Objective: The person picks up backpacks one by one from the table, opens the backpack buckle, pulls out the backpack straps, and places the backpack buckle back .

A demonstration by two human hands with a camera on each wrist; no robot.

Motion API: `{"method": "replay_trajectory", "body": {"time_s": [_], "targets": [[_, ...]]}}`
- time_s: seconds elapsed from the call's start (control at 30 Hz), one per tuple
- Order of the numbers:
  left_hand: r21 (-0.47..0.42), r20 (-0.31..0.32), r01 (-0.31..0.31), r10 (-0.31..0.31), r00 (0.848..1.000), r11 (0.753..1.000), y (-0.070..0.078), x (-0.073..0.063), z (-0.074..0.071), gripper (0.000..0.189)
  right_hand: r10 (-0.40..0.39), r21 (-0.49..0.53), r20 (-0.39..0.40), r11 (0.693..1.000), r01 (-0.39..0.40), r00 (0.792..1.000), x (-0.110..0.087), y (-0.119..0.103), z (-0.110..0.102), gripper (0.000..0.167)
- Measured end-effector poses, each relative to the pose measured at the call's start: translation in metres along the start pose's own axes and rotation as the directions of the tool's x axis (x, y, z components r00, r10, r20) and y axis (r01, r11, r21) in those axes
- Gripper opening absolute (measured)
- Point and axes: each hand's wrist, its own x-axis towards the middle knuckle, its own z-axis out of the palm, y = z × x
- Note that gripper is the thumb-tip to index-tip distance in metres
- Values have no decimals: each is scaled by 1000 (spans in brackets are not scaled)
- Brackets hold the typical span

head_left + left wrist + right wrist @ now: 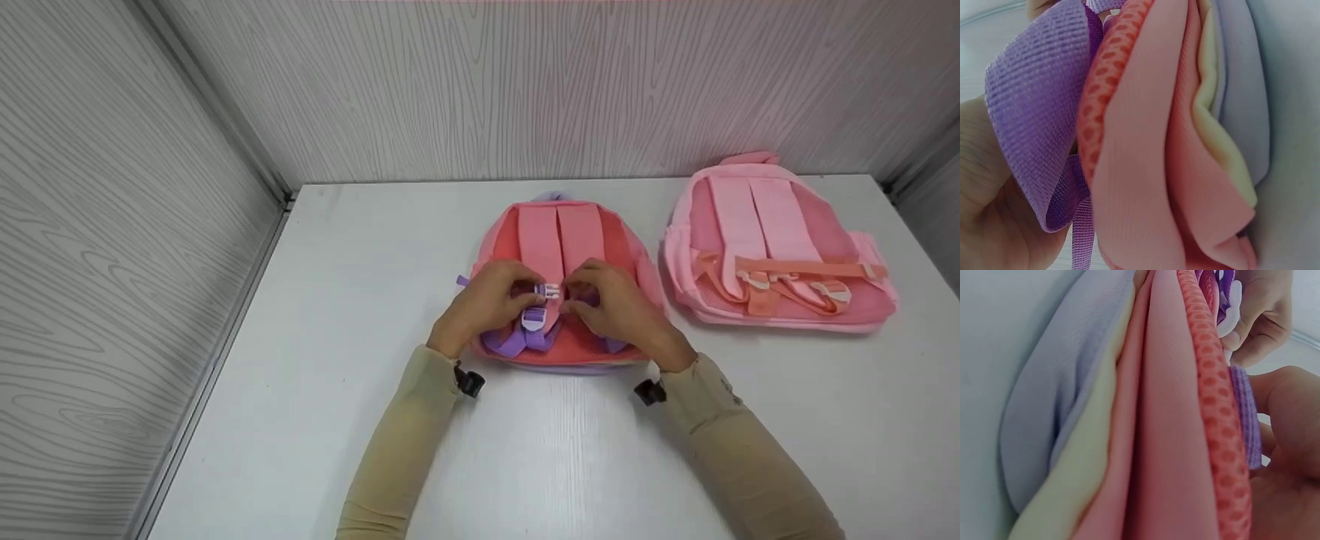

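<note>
A coral-pink backpack (pixel 540 232) with purple webbing lies on the table, its shoulder straps facing up. Over its middle, my left hand (pixel 487 300) pinches a white side-release buckle (pixel 551 291), whose prongs point to the right. Just below hangs a white strap adjuster (pixel 533 319) on purple webbing. Close to the prongs, my right hand (pixel 615 304) curls thumb and forefinger round a purple strap (pixel 585 296); its fingertips hide the strap's end. In the left wrist view, a broad loop of purple webbing (pixel 1044 107) covers part of the left hand.
To the right lies a second, lighter pink backpack (pixel 806 217) with orange straps (pixel 810 268). Both rest on a white table (pixel 360 300), with wood-grain panels (pixel 480 90) behind and at the sides. A black wrist device (pixel 470 383) sits at each cuff.
</note>
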Motion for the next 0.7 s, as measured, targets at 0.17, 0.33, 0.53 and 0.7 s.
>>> {"method": "replay_trajectory", "body": {"time_s": [0.17, 0.33, 0.53, 0.7], "targets": [[7, -2, 1, -1, 1000, 1000, 1, 1, 0, 24, 7, 17, 1, 1000, -7, 1000, 4, -4, 1, 28], [0, 0, 15, -15, 1000, 1000, 2, 0, 0, 26, 25, 20, 5, 999, -25, 1000, 6, -6, 2, 31], [-12, -2, -5, 5, 1000, 1000, 1, 0, 0, 24, -6, 46, 3, 999, 6, 1000, 7, -6, 4, 28], [-15, -3, -3, 3, 1000, 1000, 1, -1, -1, 25, -20, 50, -1, 999, 20, 1000, 10, -9, 5, 27]]}}
